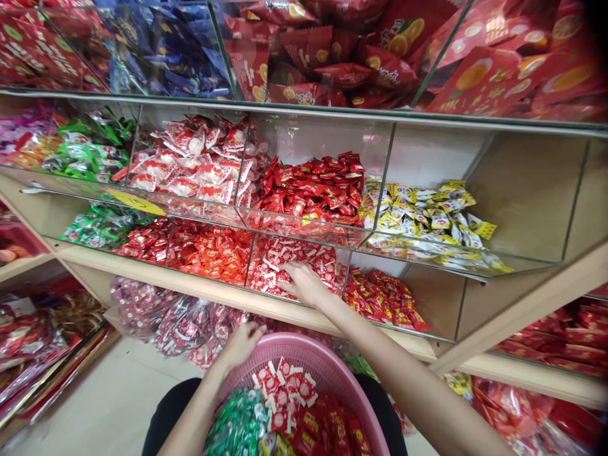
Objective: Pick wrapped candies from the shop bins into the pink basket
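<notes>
My right hand (304,283) reaches into a glass shelf compartment of red-and-white wrapped candies (289,259); its fingers lie curled down into the pile, closed on some of them. My left hand (243,342) grips the far rim of a pink plastic basket (327,358) held near my lap. The basket holds red-and-white candies (284,389), green ones (237,424) and dark red ones (332,430).
Glass-divided shelves hold more sweets: orange-red packets (213,253), red packets (384,297), green (95,225), yellow (422,215), dark red (313,187). Bagged candy (161,310) sits under the shelf. A yellow price tag (135,202) sticks on the glass. Another display stands at left.
</notes>
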A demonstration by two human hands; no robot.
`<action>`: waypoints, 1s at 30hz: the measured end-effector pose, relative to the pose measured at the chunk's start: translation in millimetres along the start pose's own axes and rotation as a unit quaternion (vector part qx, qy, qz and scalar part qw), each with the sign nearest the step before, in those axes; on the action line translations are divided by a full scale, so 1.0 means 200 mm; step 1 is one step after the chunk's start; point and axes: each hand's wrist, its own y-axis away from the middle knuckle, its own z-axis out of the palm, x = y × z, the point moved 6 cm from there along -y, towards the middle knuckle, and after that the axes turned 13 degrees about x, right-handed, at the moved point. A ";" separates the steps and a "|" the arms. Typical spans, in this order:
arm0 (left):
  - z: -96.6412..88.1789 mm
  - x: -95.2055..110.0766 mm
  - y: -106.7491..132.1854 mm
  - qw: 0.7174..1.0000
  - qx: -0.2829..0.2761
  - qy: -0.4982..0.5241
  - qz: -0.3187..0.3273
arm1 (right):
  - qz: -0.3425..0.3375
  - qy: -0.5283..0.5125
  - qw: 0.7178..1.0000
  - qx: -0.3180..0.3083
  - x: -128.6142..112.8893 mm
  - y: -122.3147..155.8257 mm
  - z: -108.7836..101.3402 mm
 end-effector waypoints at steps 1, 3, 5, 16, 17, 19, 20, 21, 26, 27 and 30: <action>0.00 0.00 0.00 1.000 0.000 0.000 0.001 | -0.001 -0.004 1.000 0.003 0.00 0.00 0.00; 0.00 -0.01 0.00 1.000 0.001 -0.001 0.003 | -0.004 -0.014 1.000 0.005 0.00 0.00 0.00; 0.00 -0.01 0.00 1.000 0.001 0.000 0.004 | -0.007 -0.023 1.000 0.001 0.00 0.01 0.01; 0.00 0.00 -0.01 1.000 -0.003 0.005 0.009 | -0.032 -0.064 0.997 -0.019 0.01 0.01 -0.01; 0.00 0.00 -0.01 1.000 -0.004 0.006 0.009 | -0.036 -0.068 0.997 -0.026 0.02 0.01 -0.01; 0.00 0.00 -0.01 1.000 -0.004 0.005 0.009 | -0.038 -0.068 0.996 -0.029 0.02 0.02 0.00; 0.00 0.00 0.00 1.000 -0.004 0.005 0.008 | -0.039 -0.064 0.997 -0.024 0.03 0.02 0.00; 0.00 0.00 0.00 1.000 -0.004 0.005 0.008 | -0.040 -0.059 0.997 -0.016 0.03 0.02 -0.01; -0.01 0.01 0.00 1.000 -0.006 0.008 0.012 | -0.042 -0.062 0.996 0.041 -0.02 0.03 -0.07; -0.01 0.01 0.00 1.000 -0.005 0.009 0.012 | -0.045 -0.072 0.995 0.058 -0.05 0.05 -0.11; -0.01 0.01 0.00 1.000 -0.003 0.011 0.014 | -0.072 -0.117 0.986 0.092 -0.18 0.13 -0.20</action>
